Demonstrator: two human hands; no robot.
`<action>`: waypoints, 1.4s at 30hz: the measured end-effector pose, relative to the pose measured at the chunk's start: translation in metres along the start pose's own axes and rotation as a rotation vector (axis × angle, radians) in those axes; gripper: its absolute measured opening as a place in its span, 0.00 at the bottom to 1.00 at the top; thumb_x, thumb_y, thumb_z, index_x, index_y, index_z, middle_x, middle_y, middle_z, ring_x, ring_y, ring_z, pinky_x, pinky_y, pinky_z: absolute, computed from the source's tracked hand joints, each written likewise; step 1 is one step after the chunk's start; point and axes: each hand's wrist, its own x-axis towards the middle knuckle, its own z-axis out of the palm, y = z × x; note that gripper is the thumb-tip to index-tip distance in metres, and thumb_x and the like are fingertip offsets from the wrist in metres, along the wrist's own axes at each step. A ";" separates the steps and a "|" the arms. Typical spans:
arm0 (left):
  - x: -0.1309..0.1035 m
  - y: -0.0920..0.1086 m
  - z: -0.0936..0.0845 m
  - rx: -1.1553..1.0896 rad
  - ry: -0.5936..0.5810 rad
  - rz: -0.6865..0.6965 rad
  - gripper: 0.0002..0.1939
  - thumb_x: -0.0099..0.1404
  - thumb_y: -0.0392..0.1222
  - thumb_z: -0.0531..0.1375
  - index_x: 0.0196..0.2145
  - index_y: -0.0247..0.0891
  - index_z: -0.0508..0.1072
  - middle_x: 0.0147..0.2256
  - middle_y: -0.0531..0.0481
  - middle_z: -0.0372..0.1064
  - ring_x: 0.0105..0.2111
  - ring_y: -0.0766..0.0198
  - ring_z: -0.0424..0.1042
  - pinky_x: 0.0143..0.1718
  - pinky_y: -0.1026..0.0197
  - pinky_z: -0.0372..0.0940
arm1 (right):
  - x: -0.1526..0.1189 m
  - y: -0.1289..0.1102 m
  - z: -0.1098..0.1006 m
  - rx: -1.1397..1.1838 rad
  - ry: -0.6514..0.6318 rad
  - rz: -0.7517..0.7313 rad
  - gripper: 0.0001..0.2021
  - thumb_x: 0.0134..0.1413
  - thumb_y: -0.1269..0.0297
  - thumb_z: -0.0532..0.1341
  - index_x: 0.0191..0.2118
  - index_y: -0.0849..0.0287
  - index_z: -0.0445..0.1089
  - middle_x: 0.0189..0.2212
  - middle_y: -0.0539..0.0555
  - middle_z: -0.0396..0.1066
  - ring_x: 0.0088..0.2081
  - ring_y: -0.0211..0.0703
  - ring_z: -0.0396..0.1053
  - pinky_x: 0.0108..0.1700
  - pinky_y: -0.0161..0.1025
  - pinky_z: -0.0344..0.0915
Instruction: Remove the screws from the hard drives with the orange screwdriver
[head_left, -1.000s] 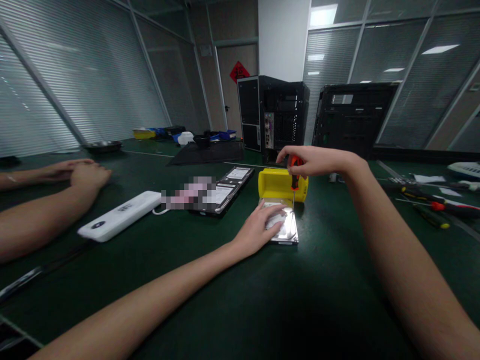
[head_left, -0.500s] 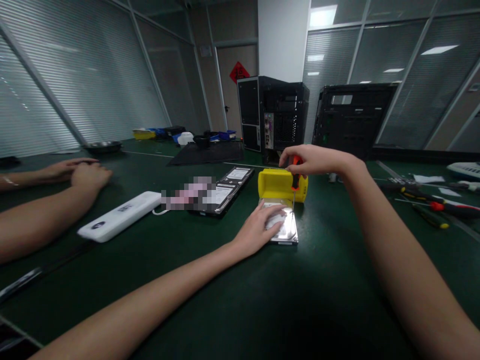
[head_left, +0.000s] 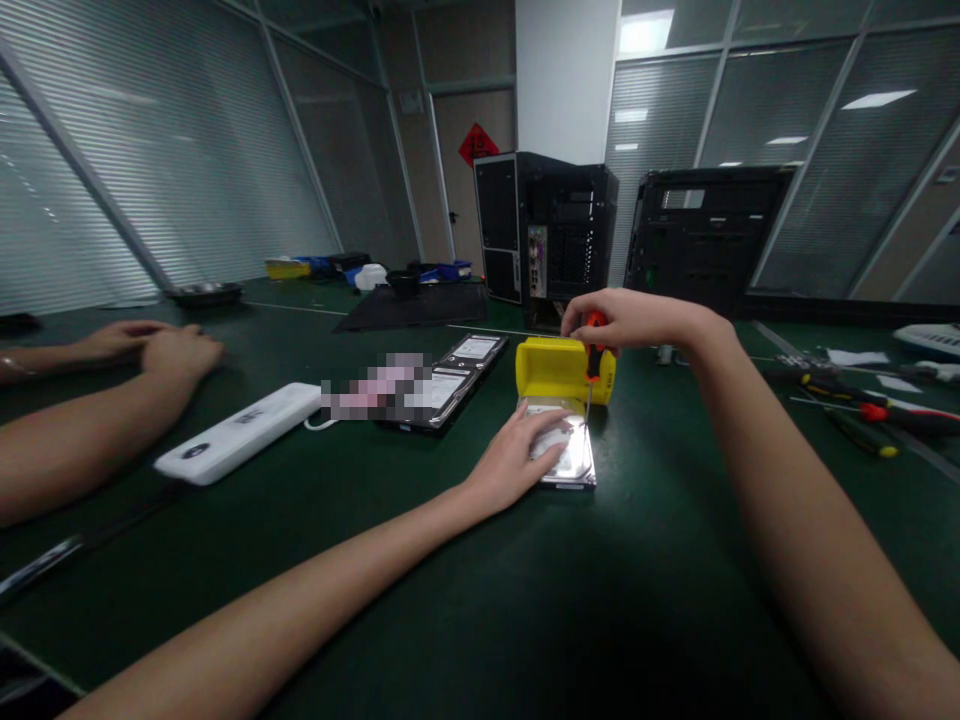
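Note:
A silver hard drive (head_left: pixel 576 462) lies flat on the dark green table in front of a yellow plastic bin (head_left: pixel 553 365). My left hand (head_left: pixel 521 455) rests on the drive's left side with its fingers spread. Above the bin, my right hand (head_left: pixel 611 322) grips the red and black handle of a screwdriver (head_left: pixel 593 362) from the top. The screwdriver stands nearly upright, its shaft pointing down at the drive's right edge. Its tip is too small to make out clearly.
Black hard drives (head_left: pixel 469 365) and a white power strip (head_left: pixel 240 432) lie to the left, near another person's hands (head_left: pixel 169 352). Computer cases (head_left: pixel 551 235) stand behind the bin. Pliers and other tools (head_left: pixel 874 412) lie at the right.
My right hand and the screwdriver handle have shifted very slightly to the right. My left hand and the silver drive have stayed in place.

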 end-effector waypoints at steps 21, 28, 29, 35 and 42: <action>0.000 -0.004 0.003 -0.006 0.015 0.016 0.21 0.64 0.42 0.52 0.55 0.43 0.60 0.53 0.51 0.63 0.57 0.58 0.56 0.61 0.46 0.40 | -0.005 0.000 -0.003 -0.052 0.056 -0.042 0.18 0.48 0.65 0.58 0.48 0.58 0.62 0.41 0.55 0.67 0.35 0.39 0.67 0.33 0.32 0.64; -0.001 -0.005 0.002 -0.007 0.009 -0.009 0.21 0.64 0.45 0.53 0.55 0.43 0.61 0.54 0.51 0.62 0.58 0.55 0.53 0.61 0.46 0.42 | -0.002 0.003 -0.002 0.009 0.041 0.006 0.18 0.49 0.53 0.57 0.44 0.58 0.64 0.38 0.55 0.68 0.32 0.40 0.68 0.31 0.35 0.64; -0.001 -0.005 0.002 -0.008 0.005 -0.009 0.21 0.64 0.45 0.53 0.55 0.44 0.61 0.54 0.51 0.62 0.58 0.56 0.53 0.61 0.46 0.42 | -0.001 0.003 -0.001 0.017 0.035 0.019 0.18 0.50 0.53 0.57 0.43 0.58 0.64 0.37 0.55 0.69 0.31 0.40 0.68 0.30 0.35 0.64; 0.000 -0.003 0.002 -0.010 0.010 0.018 0.21 0.64 0.42 0.53 0.55 0.43 0.60 0.53 0.52 0.63 0.56 0.60 0.57 0.62 0.49 0.39 | -0.001 0.004 -0.002 0.034 0.010 -0.029 0.16 0.50 0.64 0.57 0.46 0.59 0.62 0.39 0.55 0.67 0.31 0.39 0.69 0.30 0.35 0.66; -0.001 -0.004 0.001 0.002 0.010 -0.012 0.20 0.63 0.43 0.53 0.54 0.44 0.62 0.54 0.53 0.62 0.58 0.56 0.53 0.61 0.46 0.42 | -0.006 0.004 -0.005 -0.001 0.007 -0.069 0.21 0.47 0.65 0.59 0.49 0.58 0.60 0.43 0.56 0.65 0.39 0.43 0.67 0.36 0.36 0.67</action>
